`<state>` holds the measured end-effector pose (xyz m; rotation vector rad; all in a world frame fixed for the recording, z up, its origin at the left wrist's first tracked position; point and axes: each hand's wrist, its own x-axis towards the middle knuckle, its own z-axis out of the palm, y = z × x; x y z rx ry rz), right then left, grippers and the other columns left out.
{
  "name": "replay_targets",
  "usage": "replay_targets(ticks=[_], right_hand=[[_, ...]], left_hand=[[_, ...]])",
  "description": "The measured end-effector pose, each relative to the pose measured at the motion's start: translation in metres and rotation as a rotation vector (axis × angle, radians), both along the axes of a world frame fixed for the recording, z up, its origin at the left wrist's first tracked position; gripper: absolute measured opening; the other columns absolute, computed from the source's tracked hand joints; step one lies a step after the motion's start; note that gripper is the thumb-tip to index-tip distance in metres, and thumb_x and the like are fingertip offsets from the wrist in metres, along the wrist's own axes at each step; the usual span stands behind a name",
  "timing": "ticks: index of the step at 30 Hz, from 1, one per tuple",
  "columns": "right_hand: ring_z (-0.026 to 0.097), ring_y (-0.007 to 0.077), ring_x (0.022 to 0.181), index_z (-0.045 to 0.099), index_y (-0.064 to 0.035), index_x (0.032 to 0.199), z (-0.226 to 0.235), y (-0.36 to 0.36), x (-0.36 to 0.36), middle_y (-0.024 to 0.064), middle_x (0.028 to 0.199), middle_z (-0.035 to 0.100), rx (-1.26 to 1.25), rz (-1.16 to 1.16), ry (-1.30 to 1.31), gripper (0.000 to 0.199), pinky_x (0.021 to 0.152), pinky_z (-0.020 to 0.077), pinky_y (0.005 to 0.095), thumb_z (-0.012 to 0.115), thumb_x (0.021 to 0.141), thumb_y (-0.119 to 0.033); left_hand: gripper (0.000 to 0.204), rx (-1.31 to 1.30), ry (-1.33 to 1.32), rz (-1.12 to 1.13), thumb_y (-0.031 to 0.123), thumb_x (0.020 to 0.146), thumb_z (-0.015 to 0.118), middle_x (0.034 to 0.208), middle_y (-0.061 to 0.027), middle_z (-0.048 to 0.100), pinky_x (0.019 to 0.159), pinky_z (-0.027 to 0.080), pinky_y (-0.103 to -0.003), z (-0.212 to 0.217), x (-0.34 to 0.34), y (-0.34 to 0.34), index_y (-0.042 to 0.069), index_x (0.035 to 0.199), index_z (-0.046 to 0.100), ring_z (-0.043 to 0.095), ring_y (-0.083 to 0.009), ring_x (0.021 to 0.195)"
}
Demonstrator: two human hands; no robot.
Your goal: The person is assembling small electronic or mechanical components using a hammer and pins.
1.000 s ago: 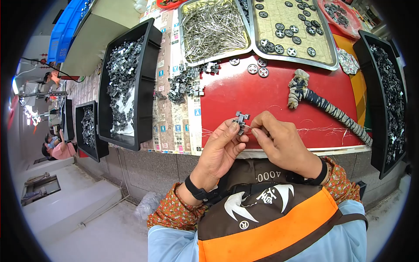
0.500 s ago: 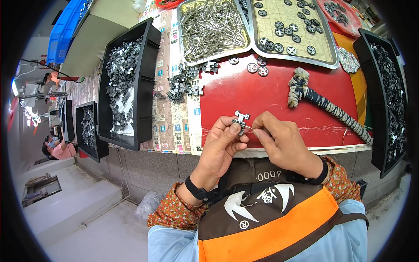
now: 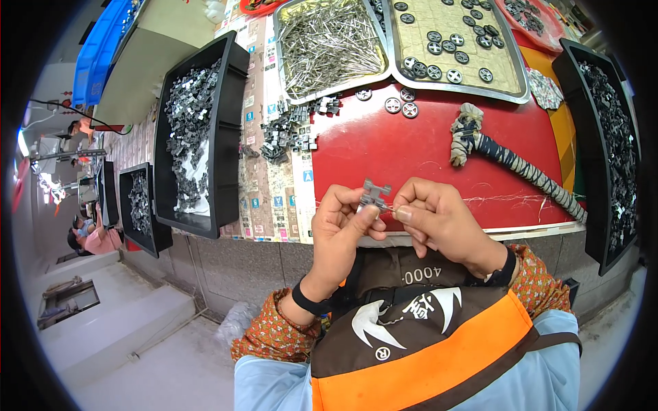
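My left hand [image 3: 338,231] is closed on a small grey plastic chassis-like piece [image 3: 374,194], gripped between thumb and fingers over the near edge of the table. Between the thumb and forefinger of my right hand [image 3: 445,222] is a thin metal pin [image 3: 390,208]. Its left end meets the side of the plastic piece; how deep it sits cannot be seen. Both hands are close together above a red board [image 3: 384,147]. Beyond them lie several loose black wheels [image 3: 393,105] and a heap of similar grey pieces [image 3: 284,130].
A tray of metal pins [image 3: 332,51] and a tray of wheels [image 3: 480,92] stand at the back. To the right lies a cloth-wrapped hammer [image 3: 510,154]. Black bins flank the table, left [image 3: 229,130] and right [image 3: 579,130]. Another person [image 3: 99,238] is far left.
The plastic piece has tilted and shifted slightly left and down in my left hand. My right fingers have come a little nearer to it, still pinching the pin.
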<state>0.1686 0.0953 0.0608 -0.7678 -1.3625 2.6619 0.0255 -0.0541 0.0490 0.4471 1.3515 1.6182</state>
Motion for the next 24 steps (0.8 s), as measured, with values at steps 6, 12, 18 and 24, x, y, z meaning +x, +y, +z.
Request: replay_targets(ticks=[6,12,18,24], right_hand=[[0.050,0.0040,0.050,0.057,-0.0010,0.100,0.001,0.004,0.000,-0.0006,0.067,0.057,-0.098,0.016,0.057,0.014,0.045,0.0479,0.0215,0.062,0.102,-0.014],[0.057,0.0052,0.055,0.057,-0.0013,0.101,0.004,0.002,0.001,0.0006,0.070,0.060,-0.039,0.002,-0.026,0.016,0.047,0.0490,0.0212,0.065,0.102,-0.015],[0.061,0.0048,0.065,0.060,-0.0017,0.101,-0.003,0.009,0.011,0.0017,0.080,0.064,0.171,0.024,-0.019,0.013,0.054,0.0512,0.0206,0.065,0.101,-0.013],[0.059,0.0034,0.065,0.061,-0.0018,0.095,-0.004,0.002,0.011,0.0001,0.078,0.063,0.040,-0.061,-0.017,0.011,0.053,0.0500,0.0199,0.065,0.100,-0.011]], left_hand=[[0.018,0.053,0.007,-0.019,0.002,0.101,0.063,0.102,-0.0101,0.068,0.068,0.063,-0.025,0.000,0.005,-0.001,0.004,0.116,0.052,0.070,-0.0116,0.082],[0.018,0.031,-0.019,-0.036,0.002,0.102,0.063,0.102,-0.0100,0.069,0.068,0.063,-0.025,-0.001,0.005,0.001,0.004,0.116,0.052,0.071,-0.0113,0.082],[0.018,0.031,-0.011,0.021,0.003,0.102,0.064,0.101,-0.0090,0.069,0.070,0.063,-0.025,0.002,0.007,0.004,0.003,0.116,0.053,0.071,-0.0123,0.083],[0.017,0.007,0.018,-0.013,0.007,0.102,0.064,0.100,-0.0084,0.069,0.067,0.062,-0.025,-0.003,0.007,0.005,0.006,0.115,0.053,0.071,-0.0123,0.080]])
